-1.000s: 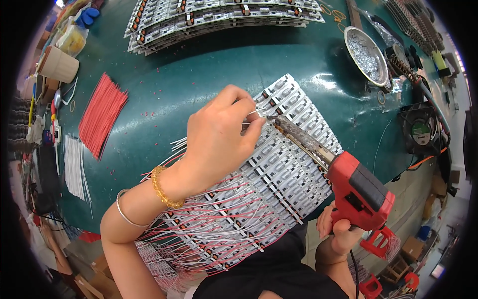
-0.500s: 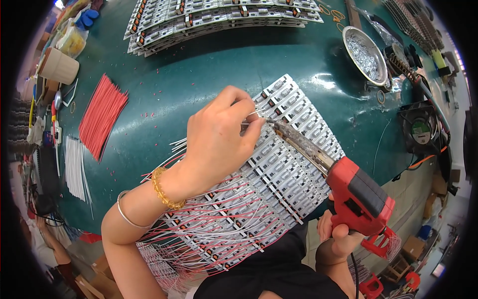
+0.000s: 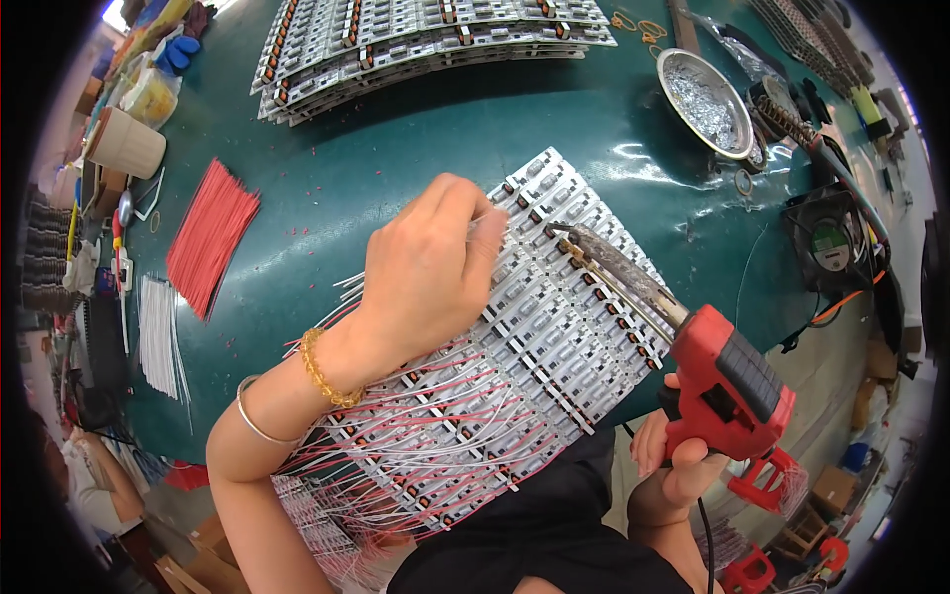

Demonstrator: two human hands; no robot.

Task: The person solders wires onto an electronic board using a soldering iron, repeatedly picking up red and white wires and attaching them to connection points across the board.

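A panel of small white circuit boards (image 3: 564, 337) lies aslant in front of me, with red and white wires (image 3: 435, 396) trailing from its lower left part. My left hand (image 3: 426, 262) is over the panel's upper left side, thumb and fingers pinched on a thin white wire (image 3: 475, 227), mostly hidden by the fingers. My right hand (image 3: 678, 457) grips a red soldering gun (image 3: 727, 386) by its handle. The gun's dark tip points left above the boards, a short way right of my left fingers.
Red wires (image 3: 210, 243) and white wires (image 3: 160, 332) lie in bundles at left. A stack of circuit panels (image 3: 426, 49) stands at the far side. At right are a metal bowl of silvery scraps (image 3: 705, 104), a soldering iron stand (image 3: 782, 114) and a black fan (image 3: 829, 238).
The soldering gun has drawn back to the right, its tip now apart from my left fingers. My left hand has shifted slightly left, still pinched. The view has shifted a little.
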